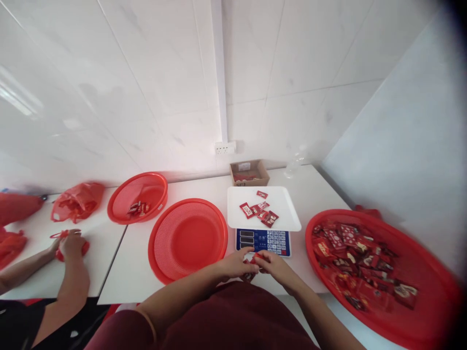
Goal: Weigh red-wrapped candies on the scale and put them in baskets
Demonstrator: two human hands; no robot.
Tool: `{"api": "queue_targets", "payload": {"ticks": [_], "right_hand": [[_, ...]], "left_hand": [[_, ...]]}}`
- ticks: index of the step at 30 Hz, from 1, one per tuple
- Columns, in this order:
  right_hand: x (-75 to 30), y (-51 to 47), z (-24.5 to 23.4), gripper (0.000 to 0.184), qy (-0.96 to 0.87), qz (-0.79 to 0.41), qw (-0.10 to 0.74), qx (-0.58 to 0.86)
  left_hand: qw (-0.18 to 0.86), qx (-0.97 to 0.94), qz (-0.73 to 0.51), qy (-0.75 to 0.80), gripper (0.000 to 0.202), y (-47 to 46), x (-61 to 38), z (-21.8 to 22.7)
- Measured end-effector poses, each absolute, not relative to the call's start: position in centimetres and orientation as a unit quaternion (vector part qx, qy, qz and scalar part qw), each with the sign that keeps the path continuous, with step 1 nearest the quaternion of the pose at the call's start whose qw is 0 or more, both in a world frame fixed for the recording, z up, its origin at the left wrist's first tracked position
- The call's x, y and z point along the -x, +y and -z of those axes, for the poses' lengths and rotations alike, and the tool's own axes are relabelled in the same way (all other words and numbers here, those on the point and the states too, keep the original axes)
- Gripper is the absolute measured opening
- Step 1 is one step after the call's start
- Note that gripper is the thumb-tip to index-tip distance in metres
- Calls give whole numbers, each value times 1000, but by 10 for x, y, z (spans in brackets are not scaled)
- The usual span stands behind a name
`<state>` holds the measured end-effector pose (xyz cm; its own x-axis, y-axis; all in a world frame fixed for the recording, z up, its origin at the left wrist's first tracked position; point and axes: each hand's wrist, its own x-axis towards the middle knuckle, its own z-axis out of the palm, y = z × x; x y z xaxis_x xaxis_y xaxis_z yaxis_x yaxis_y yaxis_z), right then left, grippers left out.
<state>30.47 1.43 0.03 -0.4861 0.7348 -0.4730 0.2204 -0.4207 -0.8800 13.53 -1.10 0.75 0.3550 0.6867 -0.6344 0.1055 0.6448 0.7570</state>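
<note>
Dark-red packet (248, 277), round mesh basket (164, 233)

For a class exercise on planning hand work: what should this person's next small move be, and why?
Probably the left hand and right hand should lay the red packets they hold on the white tray: similar packets already lie there, bare space remains, and it sits just beyond the keypad.

Plain maroon top (241, 318) with short left sleeve (122, 328)
</note>
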Motion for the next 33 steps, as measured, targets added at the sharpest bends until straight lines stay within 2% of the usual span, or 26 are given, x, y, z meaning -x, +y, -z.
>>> {"api": "queue_targets", "payload": {"ticks": [6,10,13,15,20,22,26,31,33], "right_hand": [[-336,-2,24,37,-324,-730,233,555],[-346,-12,27,35,-216,-779,256,530],[-340,-11,18,33,-142,-828,268,471],[-330,-9,10,34,-105,-860,267,421],[-310,-1,-12,38,-57,-871,311,377],[-311,0,-17,38,-43,-859,321,397],[-327,2,-18,26,1,-834,357,420],[-365,7,-16,18,20,-800,435,412],[-383,8,-15,16,12,-754,474,455]], "left_hand": [[764,-306,-227,522,69,-14,-126,-6],[772,-297,-246,506,59,-16,-127,-6],[672,-452,-271,521,47,-15,-139,-13],[581,-590,-259,497,48,-13,-149,-22],[418,-824,-95,370,82,-7,-167,-44],[389,-848,-70,353,89,-6,-169,-48],[358,-858,-62,363,85,-3,-165,-46],[278,-811,12,514,78,5,-129,-21],[237,-781,60,575,73,7,-107,-9]]}}
